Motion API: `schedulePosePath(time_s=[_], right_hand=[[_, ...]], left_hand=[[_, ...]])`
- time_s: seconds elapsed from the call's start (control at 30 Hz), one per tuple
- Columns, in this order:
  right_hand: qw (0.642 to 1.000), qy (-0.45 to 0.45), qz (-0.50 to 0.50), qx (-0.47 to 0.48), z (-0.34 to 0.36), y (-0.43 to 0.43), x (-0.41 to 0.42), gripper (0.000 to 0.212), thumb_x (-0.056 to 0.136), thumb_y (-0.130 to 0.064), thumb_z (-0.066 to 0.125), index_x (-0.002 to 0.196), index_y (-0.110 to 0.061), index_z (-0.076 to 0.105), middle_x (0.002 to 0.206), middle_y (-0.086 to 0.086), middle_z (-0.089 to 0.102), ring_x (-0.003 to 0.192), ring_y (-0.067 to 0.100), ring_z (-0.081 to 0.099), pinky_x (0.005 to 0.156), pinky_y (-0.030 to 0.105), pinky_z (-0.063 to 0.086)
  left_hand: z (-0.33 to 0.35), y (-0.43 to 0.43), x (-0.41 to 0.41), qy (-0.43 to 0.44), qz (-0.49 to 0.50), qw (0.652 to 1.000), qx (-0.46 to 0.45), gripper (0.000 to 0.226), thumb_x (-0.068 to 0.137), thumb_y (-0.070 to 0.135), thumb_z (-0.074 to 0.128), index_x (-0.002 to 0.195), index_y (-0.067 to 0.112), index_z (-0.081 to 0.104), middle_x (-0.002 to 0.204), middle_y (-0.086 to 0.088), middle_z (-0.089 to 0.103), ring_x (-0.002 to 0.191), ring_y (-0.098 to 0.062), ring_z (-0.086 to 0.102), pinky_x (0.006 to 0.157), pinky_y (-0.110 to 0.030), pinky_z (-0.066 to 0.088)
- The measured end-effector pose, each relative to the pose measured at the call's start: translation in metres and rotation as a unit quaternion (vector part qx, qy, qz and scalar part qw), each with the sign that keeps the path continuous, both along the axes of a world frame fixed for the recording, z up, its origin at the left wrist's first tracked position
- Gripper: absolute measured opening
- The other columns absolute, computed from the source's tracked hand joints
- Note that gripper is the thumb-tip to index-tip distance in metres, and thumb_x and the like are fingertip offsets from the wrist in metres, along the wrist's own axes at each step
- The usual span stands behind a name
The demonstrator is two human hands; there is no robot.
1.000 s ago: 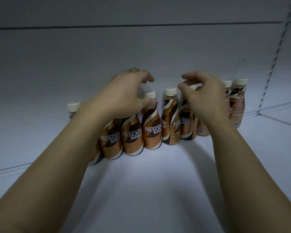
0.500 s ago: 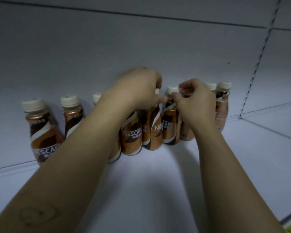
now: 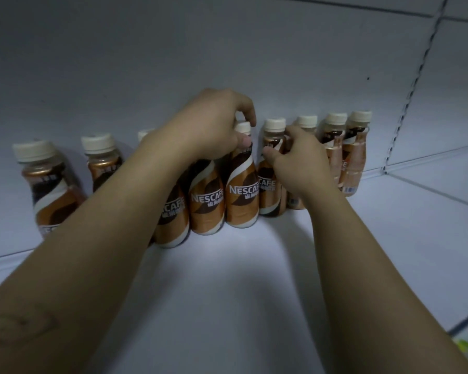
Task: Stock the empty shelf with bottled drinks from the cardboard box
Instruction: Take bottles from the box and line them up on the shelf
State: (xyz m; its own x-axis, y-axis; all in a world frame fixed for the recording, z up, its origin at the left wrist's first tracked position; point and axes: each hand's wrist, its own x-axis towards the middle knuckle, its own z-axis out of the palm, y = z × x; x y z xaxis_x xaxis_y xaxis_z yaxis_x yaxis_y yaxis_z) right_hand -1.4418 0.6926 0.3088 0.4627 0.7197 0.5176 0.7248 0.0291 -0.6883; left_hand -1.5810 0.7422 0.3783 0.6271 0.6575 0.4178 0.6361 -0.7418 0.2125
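a row of small coffee bottles (image 3: 239, 182) is standing upright along the far edge of the white shelf (image 3: 227, 292), backed against the rear panel (image 3: 173, 63). most are touching their neighbours in the middle and on the right, while two on the left are standing a little apart. the cardboard box is not in view.

the left hand (image 3: 208, 130) is curling over the cap and neck of the middle bottle, thumb and fingers closing around it. the right hand (image 3: 297, 160) is resting against the shoulder of the next bottle (image 3: 270, 168) to the right, fingers bent around it; whether it is truly gripping or only nudging i cannot tell.

these bottles are looking like stiff plastic, full and so fairly weighty for their size, with a glossy sleeve that is probably slippery. the body is narrowing toward the neck, so the ridged cap and the neck just under it are seeming the surest places to pinch. being tall on narrow bases and packed close, one knocked bottle is likely to topple the rest, so sliding them gently is seeming wiser than lifting.
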Motion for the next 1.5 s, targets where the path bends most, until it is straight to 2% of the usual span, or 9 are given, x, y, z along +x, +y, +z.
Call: schedulePosePath(time_s=[0.23, 0.43, 0.6, 0.7, 0.83, 1.1, 1.23, 1.33, 1.5], right_hand=[[1.0, 0.012, 0.003, -0.017, 0.005, -0.003, 0.004, 0.033, 0.088, -0.027, 0.067, 0.118, -0.016, 0.062, 0.092, -0.006, 0.06, 0.088, 0.014, 0.056, 0.072, 0.026, 0.038], [0.995, -0.052, 0.002, -0.088, 0.018, -0.003, 0.007, 0.03, 0.09, -0.024, 0.065, 0.117, -0.014, 0.056, 0.095, -0.002, 0.057, 0.089, 0.016, 0.054, 0.074, 0.029, 0.039], [0.998, -0.053, 0.006, -0.037, 0.004, -0.003, 0.007, 0.016, 0.088, -0.024, 0.065, 0.101, -0.021, 0.057, 0.083, -0.008, 0.059, 0.079, 0.011, 0.057, 0.063, 0.025, 0.043], [0.996, -0.079, -0.033, 0.003, -0.004, 0.004, 0.006, 0.034, 0.079, -0.043, 0.072, 0.097, -0.016, 0.062, 0.09, -0.002, 0.064, 0.083, 0.016, 0.059, 0.064, 0.026, 0.043], [0.979, -0.156, -0.134, -0.001, -0.003, 0.007, 0.005, 0.063, 0.073, -0.068, 0.064, 0.107, -0.016, 0.064, 0.108, 0.004, 0.061, 0.1, 0.022, 0.058, 0.071, 0.027, 0.034], [0.994, -0.075, -0.074, 0.018, 0.004, 0.0, 0.004, 0.048, 0.075, -0.04, 0.078, 0.114, -0.017, 0.063, 0.105, -0.002, 0.069, 0.097, 0.015, 0.063, 0.074, 0.025, 0.043], [1.0, 0.007, 0.001, 0.024, 0.005, -0.005, 0.01, 0.064, 0.079, -0.02, 0.077, 0.136, -0.02, 0.047, 0.094, -0.014, 0.061, 0.088, 0.004, 0.061, 0.082, 0.024, 0.05], [0.995, 0.078, 0.058, 0.033, 0.0, -0.007, 0.017, 0.063, 0.082, -0.011, 0.073, 0.138, -0.02, 0.044, 0.104, -0.009, 0.065, 0.095, 0.005, 0.064, 0.09, 0.032, 0.055], [0.998, 0.018, 0.028, 0.048, -0.005, -0.008, 0.017, 0.055, 0.082, -0.02, 0.074, 0.133, -0.019, 0.052, 0.113, -0.004, 0.068, 0.099, 0.006, 0.065, 0.09, 0.031, 0.055]], left_hand=[[0.001, 0.002, -0.001, 0.005, 0.004, 1.0, 0.013, 0.029, 0.082, 0.026, 0.073, 0.109, 0.03, 0.063, 0.123, -0.002, 0.061, 0.105, -0.022, 0.058, 0.078, -0.031, 0.041], [0.003, -0.001, 0.003, -0.003, 0.022, 1.0, 0.02, 0.031, 0.082, 0.024, 0.073, 0.112, 0.027, 0.067, 0.123, -0.005, 0.062, 0.107, -0.024, 0.059, 0.078, -0.029, 0.042], [0.004, -0.002, 0.005, 0.013, 0.024, 0.999, 0.016, 0.035, 0.084, 0.026, 0.07, 0.118, 0.029, 0.064, 0.124, -0.004, 0.061, 0.106, -0.023, 0.058, 0.076, -0.028, 0.041], [0.003, -0.002, 0.005, 0.02, 0.021, 0.999, 0.018, 0.04, 0.082, 0.034, 0.071, 0.121, 0.029, 0.061, 0.122, -0.002, 0.062, 0.103, -0.021, 0.058, 0.076, -0.028, 0.042], [0.003, -0.006, 0.009, 0.032, 0.056, 0.997, 0.042, 0.061, 0.07, 0.049, 0.079, 0.12, 0.021, 0.059, 0.108, -0.003, 0.062, 0.093, -0.022, 0.056, 0.07, -0.033, 0.043], [0.002, -0.006, 0.011, 0.016, 0.068, 0.997, 0.034, 0.055, 0.066, 0.044, 0.083, 0.111, 0.019, 0.063, 0.097, -0.005, 0.063, 0.085, -0.024, 0.058, 0.067, -0.034, 0.046], [0.002, -0.005, 0.011, 0.009, 0.07, 0.997, 0.032, 0.05, 0.067, 0.039, 0.083, 0.109, 0.019, 0.065, 0.095, -0.005, 0.064, 0.083, -0.023, 0.059, 0.067, -0.034, 0.048], [0.001, -0.005, 0.012, 0.011, 0.073, 0.997, 0.034, 0.049, 0.068, 0.039, 0.083, 0.108, 0.019, 0.065, 0.094, -0.005, 0.065, 0.083, -0.024, 0.059, 0.067, -0.035, 0.048], [0.0, -0.003, 0.011, 0.022, 0.064, 0.997, 0.037, 0.05, 0.069, 0.041, 0.081, 0.11, 0.019, 0.062, 0.097, -0.005, 0.064, 0.083, -0.023, 0.058, 0.067, -0.034, 0.047]])
